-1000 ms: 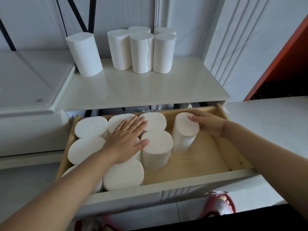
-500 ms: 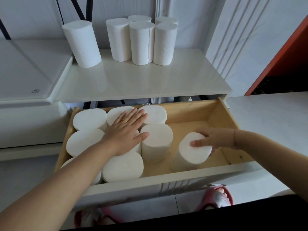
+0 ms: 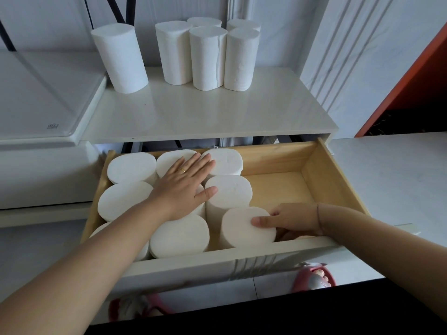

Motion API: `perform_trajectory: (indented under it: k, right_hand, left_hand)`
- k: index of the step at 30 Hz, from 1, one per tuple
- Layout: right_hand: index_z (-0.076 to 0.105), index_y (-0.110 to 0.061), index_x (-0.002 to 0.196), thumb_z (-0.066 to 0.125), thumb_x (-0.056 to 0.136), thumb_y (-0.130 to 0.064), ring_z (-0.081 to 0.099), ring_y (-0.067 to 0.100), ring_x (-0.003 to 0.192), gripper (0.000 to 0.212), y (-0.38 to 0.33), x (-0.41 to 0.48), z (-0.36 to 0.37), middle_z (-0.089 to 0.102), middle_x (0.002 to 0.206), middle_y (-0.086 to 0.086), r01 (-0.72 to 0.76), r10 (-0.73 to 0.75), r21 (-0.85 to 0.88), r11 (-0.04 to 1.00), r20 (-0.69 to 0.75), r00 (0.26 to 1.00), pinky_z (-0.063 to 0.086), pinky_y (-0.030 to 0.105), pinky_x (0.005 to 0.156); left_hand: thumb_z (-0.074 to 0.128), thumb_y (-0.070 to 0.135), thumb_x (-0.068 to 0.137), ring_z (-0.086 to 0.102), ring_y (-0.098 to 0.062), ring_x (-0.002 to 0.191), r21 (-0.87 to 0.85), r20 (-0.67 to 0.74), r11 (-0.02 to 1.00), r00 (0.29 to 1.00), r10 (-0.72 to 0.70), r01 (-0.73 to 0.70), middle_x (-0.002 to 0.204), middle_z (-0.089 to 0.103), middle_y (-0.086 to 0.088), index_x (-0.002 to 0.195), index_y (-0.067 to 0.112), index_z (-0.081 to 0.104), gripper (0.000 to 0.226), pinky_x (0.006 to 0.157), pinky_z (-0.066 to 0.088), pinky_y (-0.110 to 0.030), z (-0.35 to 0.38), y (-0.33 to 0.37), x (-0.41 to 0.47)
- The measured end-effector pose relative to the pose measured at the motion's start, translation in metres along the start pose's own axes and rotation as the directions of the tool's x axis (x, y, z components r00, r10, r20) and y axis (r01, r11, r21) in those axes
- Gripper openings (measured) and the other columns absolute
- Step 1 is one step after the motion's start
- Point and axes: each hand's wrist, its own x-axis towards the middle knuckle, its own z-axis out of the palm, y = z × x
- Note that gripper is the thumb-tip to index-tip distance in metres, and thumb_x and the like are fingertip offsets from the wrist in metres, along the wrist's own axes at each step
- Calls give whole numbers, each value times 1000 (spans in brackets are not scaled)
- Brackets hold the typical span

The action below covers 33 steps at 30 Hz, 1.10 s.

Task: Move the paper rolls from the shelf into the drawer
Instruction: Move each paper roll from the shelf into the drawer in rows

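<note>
Right grip (image 3: 292,220) clasps a paper roll (image 3: 242,229) by its side; left grip (image 3: 183,187) lies flat. It looks light and soft: hold gently round the middle.

We see white paper rolls (image 3: 131,166) inside the pale wooden drawer (image 3: 331,175). Right of the drawer we see an orange panel (image 3: 411,76).

I count six white paper rolls (image 3: 208,56) standing upright at the back of the shelf (image 3: 205,112); more rolls (image 3: 131,166) stand packed in the left half of the open wooden drawer (image 3: 333,175).
</note>
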Motion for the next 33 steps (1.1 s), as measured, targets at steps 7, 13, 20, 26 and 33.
perform_trajectory:
  k: [7, 13, 20, 26, 33]
  right_hand:
    - [65, 1, 115, 59, 87, -52, 63, 12, 73, 60, -18, 11, 16, 69, 97, 9, 16, -18, 47, 999, 45, 999, 54, 18, 74]
    - [63, 3, 117, 60, 87, -50, 65, 20, 86, 62, -24, 7, 17, 69, 114, 21, 28, -28, -3, 1000, 35, 999, 55, 29, 89]
    - [69, -10, 77, 49, 86, -64, 66, 10, 53, 59, -68, -6, -20, 73, 64, 1, 105, -318, -477, 873, -393, 863, 56, 24, 62]
    - [59, -19, 96, 69, 81, -47, 63, 8, 80, 33, -127, 26, -27, 65, 89, -8, 508, -610, -355, 785, -588, 532, 50, 23, 75]
    - [32, -15, 143, 79, 75, -43, 43, 14, 130, 87, -215, 96, -8, 41, 145, 2, 669, -671, -251, 700, -552, 495, 37, 24, 102]
  left_hand:
    - [-5, 67, 80, -24, -2, 138, 4, 13, 1000, 1000, 0, 0, 152, -22, 16, 147, 30, -13, 77, 115, -14, -29, -1, 1, 0]
    - [-7, 68, 78, -25, 0, 137, 5, 2, 1000, 1000, -3, 3, 151, -23, 17, 147, 31, -13, 79, 115, -14, -29, 1, 1, 0]
    - [7, 63, 88, -25, 1, 137, -49, -47, 998, 998, -41, 38, 156, -16, 13, 149, 29, -5, 71, 114, -16, -28, 3, -1, 2]
    - [10, 58, 91, -21, -11, 142, 47, -218, 985, 964, -154, 168, 158, -12, 3, 150, 22, -6, 71, 114, -17, -34, -4, -14, 5]
    - [-5, 65, 86, -20, -16, 143, -22, -297, 915, 871, -391, 403, 157, -17, 2, 148, 22, -13, 75, 112, -18, -35, -12, -53, 2]
